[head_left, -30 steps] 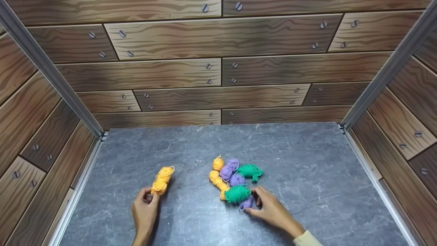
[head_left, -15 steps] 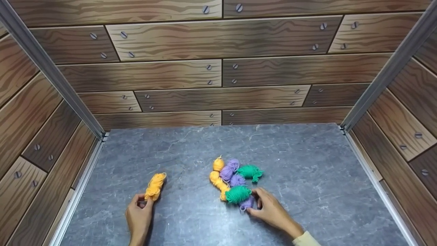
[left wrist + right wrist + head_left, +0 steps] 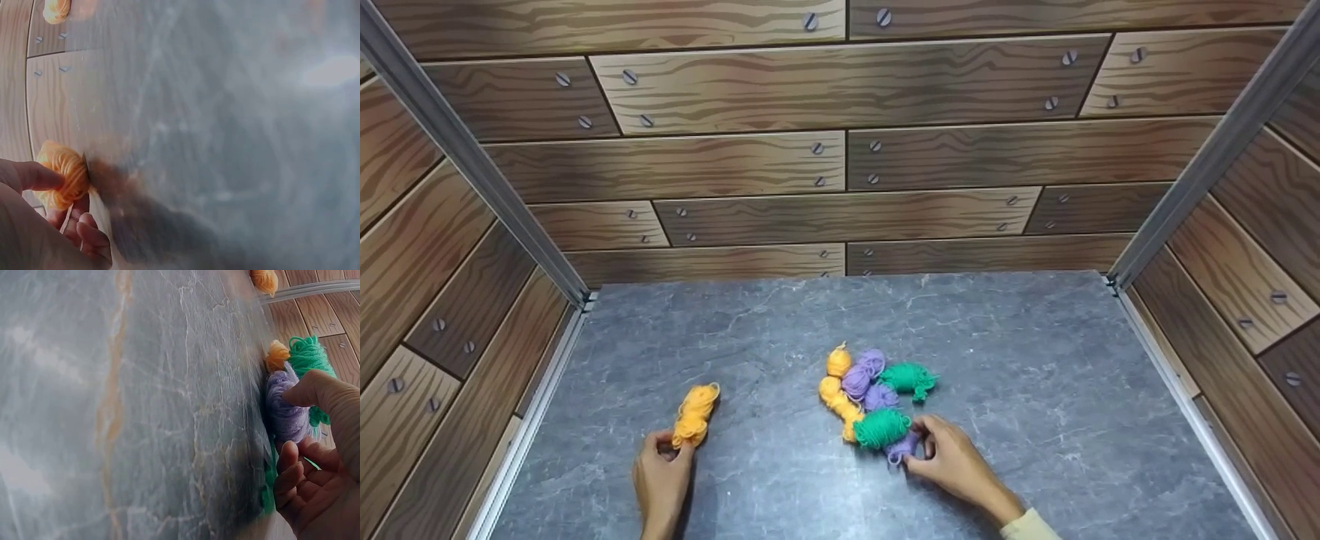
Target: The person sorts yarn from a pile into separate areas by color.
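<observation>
Head view: left hand [image 3: 661,480] has thumb and fingertips clamped on the near end of a yellow yarn bundle [image 3: 695,415], out on the left side of the table [image 3: 765,330], well apart from the pile. Can't tell if it's lying on the surface or just off it. Right hand [image 3: 960,457] pinches a purple yarn ball [image 3: 901,448] at the near end of the pile. Front green bundle [image 3: 883,429] sits right against that ball and partly covers it; long yellow bundle [image 3: 840,399] is just beyond to the left.

Handling guess: all of it light, soft, squashy, not fragile. Yarn should grip skin well, low slip risk. Loose loops are the weak spot: could snag or unwind. Best hold is round the wound middle, not a loop or tail. Left grip is near the end, so the far end may droop.

Left wrist view: thumb presses into the windings, fingers underneath. Looks secure.

Right wrist view: thumb on the purple ball's side, fingertips below, good purchase on the windings. Green yarn close behind, so strands might catch.
</observation>
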The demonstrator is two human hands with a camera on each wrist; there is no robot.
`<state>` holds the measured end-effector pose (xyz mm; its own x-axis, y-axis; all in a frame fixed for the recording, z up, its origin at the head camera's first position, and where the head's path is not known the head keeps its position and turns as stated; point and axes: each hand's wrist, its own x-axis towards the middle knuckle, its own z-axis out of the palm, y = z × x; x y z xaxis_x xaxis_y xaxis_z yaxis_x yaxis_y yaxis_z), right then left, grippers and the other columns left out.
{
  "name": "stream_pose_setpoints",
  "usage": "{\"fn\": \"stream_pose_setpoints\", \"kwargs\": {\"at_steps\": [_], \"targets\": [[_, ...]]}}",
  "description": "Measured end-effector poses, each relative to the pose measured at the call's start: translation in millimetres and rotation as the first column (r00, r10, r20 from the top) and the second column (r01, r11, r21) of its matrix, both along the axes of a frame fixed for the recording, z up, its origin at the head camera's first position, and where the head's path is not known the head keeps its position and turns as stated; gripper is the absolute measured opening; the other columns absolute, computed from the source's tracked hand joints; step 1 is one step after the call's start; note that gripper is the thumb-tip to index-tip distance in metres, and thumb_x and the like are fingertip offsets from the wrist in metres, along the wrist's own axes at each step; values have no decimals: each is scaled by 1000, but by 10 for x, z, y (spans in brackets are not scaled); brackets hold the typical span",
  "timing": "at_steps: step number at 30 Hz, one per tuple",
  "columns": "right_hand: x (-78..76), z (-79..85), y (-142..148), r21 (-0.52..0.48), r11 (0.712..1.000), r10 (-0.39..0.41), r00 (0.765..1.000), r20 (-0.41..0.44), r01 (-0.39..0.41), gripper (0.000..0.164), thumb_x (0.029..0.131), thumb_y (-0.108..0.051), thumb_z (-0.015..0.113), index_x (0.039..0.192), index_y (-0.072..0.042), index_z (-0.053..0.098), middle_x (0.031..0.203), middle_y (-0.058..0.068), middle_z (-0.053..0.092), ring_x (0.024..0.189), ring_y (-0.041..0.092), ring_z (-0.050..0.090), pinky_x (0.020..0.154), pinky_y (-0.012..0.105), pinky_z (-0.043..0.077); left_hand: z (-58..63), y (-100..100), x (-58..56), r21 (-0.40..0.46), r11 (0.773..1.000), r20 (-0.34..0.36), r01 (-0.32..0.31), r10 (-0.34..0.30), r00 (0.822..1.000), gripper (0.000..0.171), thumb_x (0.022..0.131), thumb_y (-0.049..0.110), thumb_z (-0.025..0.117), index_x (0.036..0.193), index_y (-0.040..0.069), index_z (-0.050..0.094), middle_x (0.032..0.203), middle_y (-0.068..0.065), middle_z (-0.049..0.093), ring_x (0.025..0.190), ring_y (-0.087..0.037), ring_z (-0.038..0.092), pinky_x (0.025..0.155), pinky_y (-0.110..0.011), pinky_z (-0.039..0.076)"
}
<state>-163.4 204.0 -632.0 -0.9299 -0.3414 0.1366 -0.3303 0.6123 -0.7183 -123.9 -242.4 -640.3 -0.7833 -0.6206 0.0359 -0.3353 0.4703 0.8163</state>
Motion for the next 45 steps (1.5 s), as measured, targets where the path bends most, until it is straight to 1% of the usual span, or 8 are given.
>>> {"fn": "stream_pose_setpoints", "kwargs": {"at_steps": [8, 14, 21, 26, 33, 38, 41, 45], "targets": [[3, 4, 24, -31, 1000, 4, 1000, -22, -5, 29, 83, -12, 90, 104, -13, 70, 88, -3, 63, 73, 12, 58, 65, 25, 47, -16, 23, 9, 32, 999, -13, 11, -10, 1000, 38, 89, 8, 76, 120, -9, 63, 105, -25, 71, 90, -36, 69, 77, -41, 51], [0, -15, 32, -36, 999, -3, 1000, -28, 2, 29, 83, -11, 91, 104, -12, 71, 89, -4, 63, 73, 11, 58, 65, 25, 48, -12, 56, 23, 66, 998, -45, 11, -8, 999, 43, 89, 7, 72, 126, -9, 59, 117, -29, 65, 95, -37, 62, 80, -41, 47], [13, -18, 45, -47, 999, -16, 999, -37, 14, 28, 82, -10, 90, 103, -13, 72, 89, -5, 63, 74, 11, 59, 66, 25, 49, 21, 87, 57, 64, 998, -84, -22, 27, 996, 39, 91, 5, 67, 128, -7, 58, 122, -27, 64, 88, -29, 58, 76, -36, 44], [23, -2, 54, -56, 998, -32, 999, -34, 31, 28, 82, -12, 90, 105, -12, 73, 88, -4, 63, 75, 13, 60, 67, 25, 49, 40, 102, 82, 34, 998, -148, -53, 58, 987, 35, 92, 3, 67, 126, -4, 61, 122, -23, 64, 89, -28, 56, 77, -34, 41], [27, 6, 68, -64, 997, -42, 999, -13, 41, 29, 82, -15, 90, 104, -15, 71, 87, -5, 62, 75, 14, 60, 66, 25, 48, 98, 133, 97, 44, 996, -187, -76, 83, 979, 33, 92, 0, 63, 125, -3, 62, 121, -21, 63, 88, -25, 52, 75, -32, 38], [31, 19, 70, -81, 996, -41, 999, -8, 40, 29, 81, -14, 90, 102, -16, 70, 84, -5, 61, 75, 14, 60, 66, 24, 47, 170, 194, 86, 68, 995, -258, -76, 92, 962, 27, 92, -5, 61, 119, -4, 64, 114, -21, 67, 84, -24, 54, 71, -25, 39], [36, 27, 74, -89, 995, -47, 999, -6, 47, 29, 80, -13, 90, 102, -16, 70, 83, -4, 60, 74, 13, 59, 65, 24, 47, 197, 237, 72, 90, 994, -326, -58, 84, 942, 26, 91, -10, 59, 116, -4, 65, 109, -20, 69, 80, -23, 54, 66, -22, 40], [40, 36, 88, -90, 994, -60, 998, -2, 59, 30, 81, -14, 91, 102, -16, 70, 82, -3, 61, 73, 11, 57, 64, 24, 46, 212, 287, 55, 116, 993, -408, -6, 53, 912, 26, 90, -14, 57, 113, -6, 66, 103, -18, 68, 77, -18, 53, 64, -20, 40]]}}
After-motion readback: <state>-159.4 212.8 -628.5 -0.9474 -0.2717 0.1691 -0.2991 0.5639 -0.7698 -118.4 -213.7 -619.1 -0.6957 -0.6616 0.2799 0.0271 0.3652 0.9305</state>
